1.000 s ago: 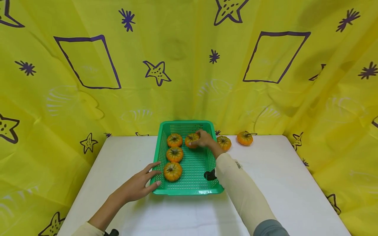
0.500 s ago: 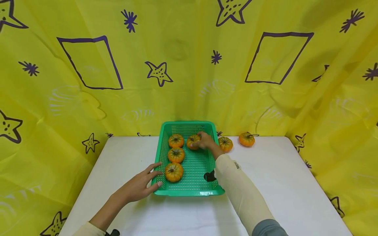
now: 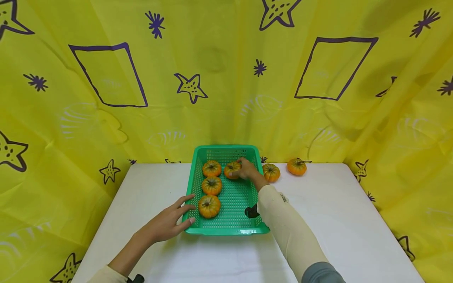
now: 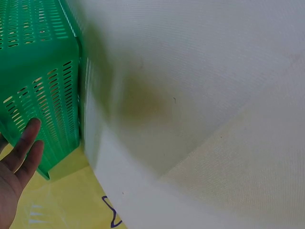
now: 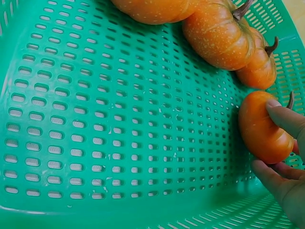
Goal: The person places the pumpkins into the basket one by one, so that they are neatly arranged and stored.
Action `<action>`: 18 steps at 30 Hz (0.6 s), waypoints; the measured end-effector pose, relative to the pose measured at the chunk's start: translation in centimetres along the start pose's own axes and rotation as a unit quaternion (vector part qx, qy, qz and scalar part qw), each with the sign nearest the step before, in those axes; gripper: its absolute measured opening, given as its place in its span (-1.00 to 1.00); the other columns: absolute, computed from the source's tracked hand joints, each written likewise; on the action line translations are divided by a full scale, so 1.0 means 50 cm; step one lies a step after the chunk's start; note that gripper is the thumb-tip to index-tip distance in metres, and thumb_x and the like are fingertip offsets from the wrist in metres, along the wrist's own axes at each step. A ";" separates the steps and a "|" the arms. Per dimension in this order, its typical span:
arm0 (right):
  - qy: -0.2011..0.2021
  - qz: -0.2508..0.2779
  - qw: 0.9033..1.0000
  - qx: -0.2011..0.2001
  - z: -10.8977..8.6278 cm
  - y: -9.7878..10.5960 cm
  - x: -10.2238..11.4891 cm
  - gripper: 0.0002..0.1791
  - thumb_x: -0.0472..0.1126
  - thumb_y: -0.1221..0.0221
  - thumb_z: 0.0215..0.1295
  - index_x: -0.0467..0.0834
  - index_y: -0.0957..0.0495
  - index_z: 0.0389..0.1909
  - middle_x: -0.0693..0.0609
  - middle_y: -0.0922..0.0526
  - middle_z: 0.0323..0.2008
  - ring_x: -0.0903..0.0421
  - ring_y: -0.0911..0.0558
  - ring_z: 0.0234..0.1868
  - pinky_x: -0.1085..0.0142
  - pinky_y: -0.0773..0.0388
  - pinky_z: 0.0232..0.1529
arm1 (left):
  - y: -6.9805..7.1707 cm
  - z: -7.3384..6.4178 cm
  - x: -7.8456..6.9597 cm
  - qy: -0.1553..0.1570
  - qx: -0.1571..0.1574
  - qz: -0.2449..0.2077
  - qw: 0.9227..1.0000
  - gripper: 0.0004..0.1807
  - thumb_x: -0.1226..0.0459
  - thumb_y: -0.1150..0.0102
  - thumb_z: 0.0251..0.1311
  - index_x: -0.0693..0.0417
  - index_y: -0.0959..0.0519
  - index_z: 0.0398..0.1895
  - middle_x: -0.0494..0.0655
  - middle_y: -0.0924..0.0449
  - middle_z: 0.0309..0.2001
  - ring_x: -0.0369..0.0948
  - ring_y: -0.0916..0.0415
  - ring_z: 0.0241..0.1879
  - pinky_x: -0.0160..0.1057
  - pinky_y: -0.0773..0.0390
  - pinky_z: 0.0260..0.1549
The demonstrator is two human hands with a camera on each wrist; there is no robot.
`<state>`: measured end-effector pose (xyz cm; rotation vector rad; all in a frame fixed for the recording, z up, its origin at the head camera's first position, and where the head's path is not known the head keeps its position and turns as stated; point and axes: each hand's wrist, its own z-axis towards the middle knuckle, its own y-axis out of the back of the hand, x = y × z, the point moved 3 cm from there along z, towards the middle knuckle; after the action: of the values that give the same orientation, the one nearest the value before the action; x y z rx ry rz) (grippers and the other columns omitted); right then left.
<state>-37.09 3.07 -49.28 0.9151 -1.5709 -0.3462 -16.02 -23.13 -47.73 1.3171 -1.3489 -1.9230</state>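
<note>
A green perforated plastic basket (image 3: 226,232) stands on the white table. Inside, along its left side, three small orange pumpkins (image 3: 209,206) form a row. My right hand (image 3: 248,171) reaches into the back of the basket and holds another small pumpkin (image 5: 262,126) between thumb and fingers, to the right of the row's far end. The right wrist view shows this pumpkin low in the basket, its stem (image 5: 290,100) pointing away. At the basket's near left corner, my left hand (image 3: 164,224) has its fingers spread against the rim and outer wall (image 4: 52,109).
Two more small pumpkins lie on the table behind and right of the basket, one close to its wall (image 3: 271,173), the other pumpkin (image 3: 296,167) farther right. A yellow patterned curtain (image 3: 226,118) encloses the table (image 3: 336,220) at the back and sides.
</note>
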 end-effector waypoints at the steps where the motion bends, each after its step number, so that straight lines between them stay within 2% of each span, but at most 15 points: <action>1: 0.003 -0.002 1.000 -0.001 0.000 0.000 0.001 -0.26 -0.11 -0.37 0.26 -0.25 -0.31 0.39 -0.34 -0.44 0.28 -0.29 -0.46 0.28 -0.08 -0.46 0.26 | 0.000 0.000 0.000 0.000 -0.001 0.000 1.000 -0.49 -0.09 0.02 0.48 0.03 -0.52 0.27 0.02 -0.17 0.53 0.07 -0.51 0.26 0.12 -0.58 0.11; 18: -0.009 0.002 1.000 0.005 0.005 -0.005 -0.003 -0.24 -0.10 -0.34 0.31 -0.26 -0.25 0.43 -0.34 -0.37 0.36 -0.30 -0.39 0.36 -0.10 -0.38 0.35 | -0.002 -0.001 0.003 0.002 -0.002 0.003 1.000 -0.49 -0.10 0.03 0.48 0.01 -0.52 0.28 0.00 -0.16 0.53 0.07 -0.51 0.26 0.12 -0.58 0.11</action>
<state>-37.27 2.96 -49.62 0.9197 -1.5927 -0.3451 -16.03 -23.22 -47.90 1.3128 -1.3451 -1.9185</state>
